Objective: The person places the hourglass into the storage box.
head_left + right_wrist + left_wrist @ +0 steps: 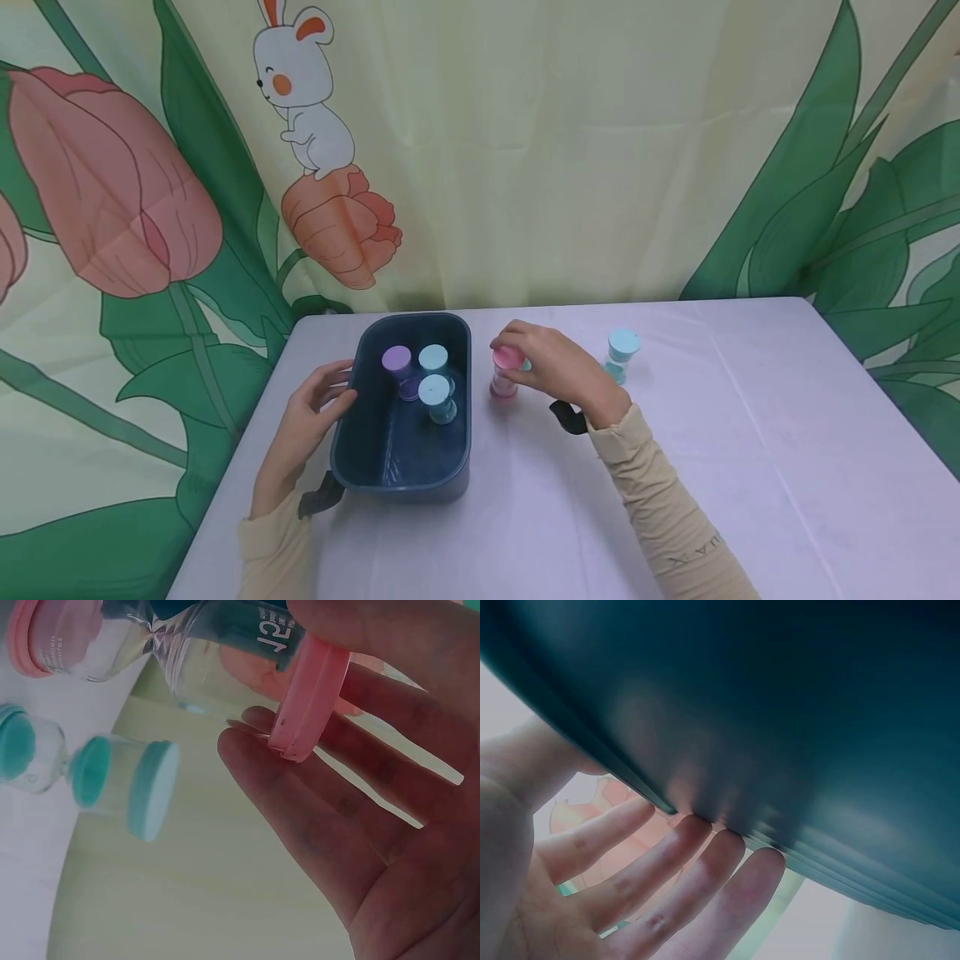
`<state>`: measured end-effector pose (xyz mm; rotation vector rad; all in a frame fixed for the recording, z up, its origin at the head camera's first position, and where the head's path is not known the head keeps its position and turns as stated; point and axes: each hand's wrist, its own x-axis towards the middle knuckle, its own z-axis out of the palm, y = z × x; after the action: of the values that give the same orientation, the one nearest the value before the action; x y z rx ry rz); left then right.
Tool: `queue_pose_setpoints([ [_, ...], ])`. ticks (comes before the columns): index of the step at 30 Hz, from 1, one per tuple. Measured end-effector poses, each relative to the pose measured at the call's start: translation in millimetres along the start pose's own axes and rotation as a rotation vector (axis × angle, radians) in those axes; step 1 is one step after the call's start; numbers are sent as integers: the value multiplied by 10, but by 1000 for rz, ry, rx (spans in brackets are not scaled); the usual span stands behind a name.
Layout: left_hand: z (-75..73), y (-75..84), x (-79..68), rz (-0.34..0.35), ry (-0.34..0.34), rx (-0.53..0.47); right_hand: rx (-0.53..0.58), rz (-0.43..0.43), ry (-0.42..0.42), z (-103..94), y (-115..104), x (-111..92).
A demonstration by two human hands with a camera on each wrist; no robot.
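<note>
Right hand is pinching the pink hourglass by its top cap; left hand is touching the bin with extended fingers — three hourglasses standing inside.

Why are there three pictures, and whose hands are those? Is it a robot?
No robot: these are a person's left hand and right hand. The big picture comes from a camera on the head, looking forward and down. The others come from a camera on each wrist. On the white table sits a dark blue bin holding a purple sand timer and two light blue sand timers. The left hand touches the bin's side. The right hand holds a pink sand timer by its top. A blue-green sand timer stands farther right.
</note>
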<state>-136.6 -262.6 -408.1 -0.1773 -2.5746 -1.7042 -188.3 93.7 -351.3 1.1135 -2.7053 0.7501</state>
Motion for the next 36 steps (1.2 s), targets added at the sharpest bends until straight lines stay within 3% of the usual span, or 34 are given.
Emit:
queue_pose_setpoints([
  [17, 19, 313, -94, -7, -9, 1, -16, -53, 66, -197, -142, 5],
  [30, 24, 323, -95, 2, -9, 8, -41, -117, 97, -336, -244, 35],
  [36, 4, 158, -50, -6, -9, 0, -49, -160, 110, -402, -289, 72],
])
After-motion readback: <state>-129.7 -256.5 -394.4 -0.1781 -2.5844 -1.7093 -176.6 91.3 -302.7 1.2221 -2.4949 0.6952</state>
